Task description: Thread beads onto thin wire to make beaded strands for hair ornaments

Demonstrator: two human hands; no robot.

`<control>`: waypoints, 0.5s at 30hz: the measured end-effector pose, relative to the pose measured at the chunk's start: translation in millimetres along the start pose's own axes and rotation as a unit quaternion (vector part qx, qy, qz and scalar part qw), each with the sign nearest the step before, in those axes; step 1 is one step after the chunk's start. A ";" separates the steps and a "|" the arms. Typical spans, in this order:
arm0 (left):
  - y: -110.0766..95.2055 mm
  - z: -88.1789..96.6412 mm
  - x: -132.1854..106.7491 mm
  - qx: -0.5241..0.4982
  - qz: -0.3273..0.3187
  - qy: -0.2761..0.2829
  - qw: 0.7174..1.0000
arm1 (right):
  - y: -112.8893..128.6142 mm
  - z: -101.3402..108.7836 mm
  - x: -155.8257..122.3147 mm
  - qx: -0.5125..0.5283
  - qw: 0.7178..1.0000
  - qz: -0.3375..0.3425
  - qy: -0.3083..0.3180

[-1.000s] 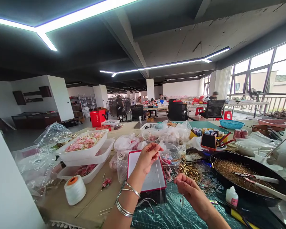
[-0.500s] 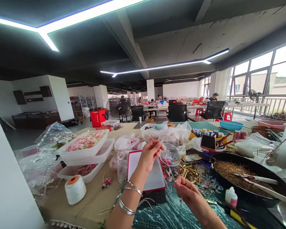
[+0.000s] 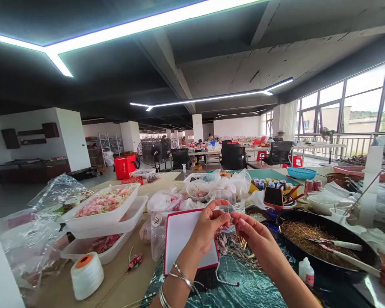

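Observation:
My left hand (image 3: 208,224) and my right hand (image 3: 255,235) meet at the fingertips, both pinching a thin pale thread (image 3: 230,217) that is hard to make out. Right behind the fingers stands a clear plastic bowl (image 3: 227,229) of small coloured pieces, mostly hidden by my hands. Below them, a strand of small beads (image 3: 226,280) lies on a dark green cutting mat (image 3: 244,291). My left forearm, with metal bangles (image 3: 181,276) on the wrist, passes over a white board with a red edge (image 3: 186,239).
To the left are stacked white trays (image 3: 102,209) of pink flowers and a white thread spool (image 3: 87,276). To the right, a black pan (image 3: 327,233) holds golden pins and tweezers. Plastic bags (image 3: 165,205) crowd the table behind. Co-workers sit far off.
My hands have come together from apart, and my right hand has risen to meet my left at the fingertips. The whole scene has shifted left and tilted as my head turned.

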State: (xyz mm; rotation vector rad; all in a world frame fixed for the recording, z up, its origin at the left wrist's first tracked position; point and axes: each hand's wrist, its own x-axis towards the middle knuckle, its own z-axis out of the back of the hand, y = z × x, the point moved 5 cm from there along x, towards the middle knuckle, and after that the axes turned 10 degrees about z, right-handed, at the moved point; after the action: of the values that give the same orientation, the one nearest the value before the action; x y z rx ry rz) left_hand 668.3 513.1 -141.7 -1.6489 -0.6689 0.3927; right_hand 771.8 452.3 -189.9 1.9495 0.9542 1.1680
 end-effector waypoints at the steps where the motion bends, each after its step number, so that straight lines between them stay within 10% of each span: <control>1: 0.8 -1.8 0.5 -0.005 0.004 0.003 1.000 | 5.1 -5.9 2.8 0.018 1.000 0.002 0.007; 15: -2.6 -14.5 10.1 -0.108 0.020 0.054 0.993 | 28.5 -23.0 20.8 0.060 0.993 0.102 -0.019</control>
State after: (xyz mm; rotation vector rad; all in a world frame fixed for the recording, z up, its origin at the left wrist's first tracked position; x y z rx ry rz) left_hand 684.3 508.3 -135.2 -1.8771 -0.6138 0.2651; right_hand 764.9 459.1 -148.9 2.2000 0.8359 1.2046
